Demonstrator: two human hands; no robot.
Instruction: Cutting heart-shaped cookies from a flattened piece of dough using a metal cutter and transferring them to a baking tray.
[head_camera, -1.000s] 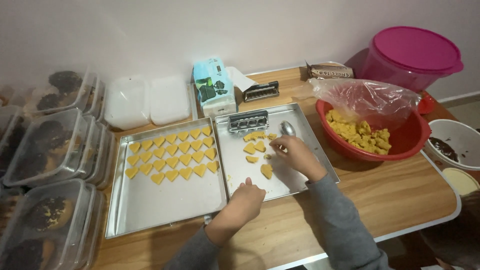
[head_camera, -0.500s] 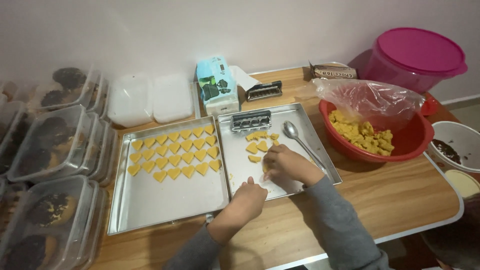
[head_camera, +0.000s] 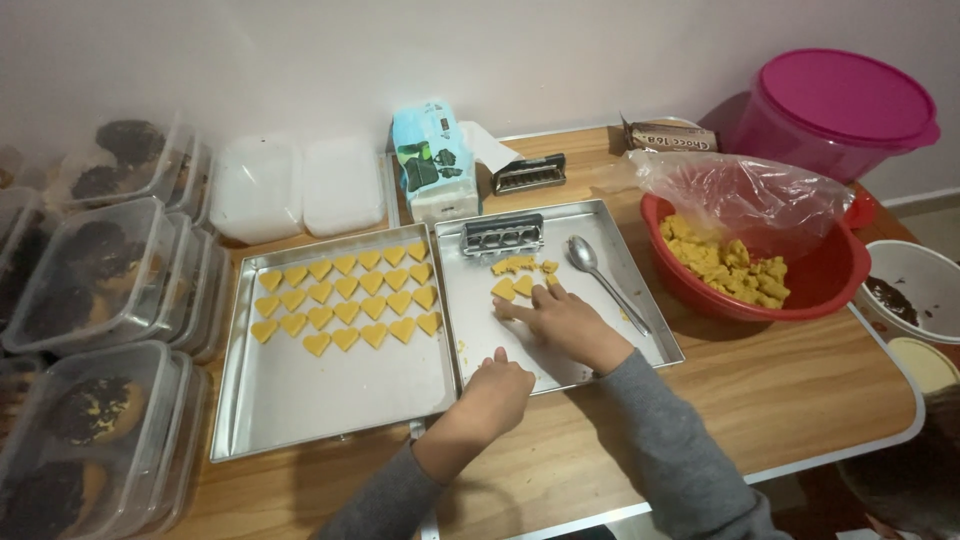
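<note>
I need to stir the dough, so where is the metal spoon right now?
In the head view, the spoon lies in the right baking tray, between the right hand and the red bowl.

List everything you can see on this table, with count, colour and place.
yellow heart-shaped dough pieces: about twenty-three, left metal tray
loose yellow dough pieces: few, right metal tray
metal spoon: one, right tray
metal cutters: two, silver, rear
red bowl: one, yellow dough, right
pink lidded tub: one, rear right
clear plastic boxes: several, left
left hand: fist, between trays
right hand: fingers on dough
</note>
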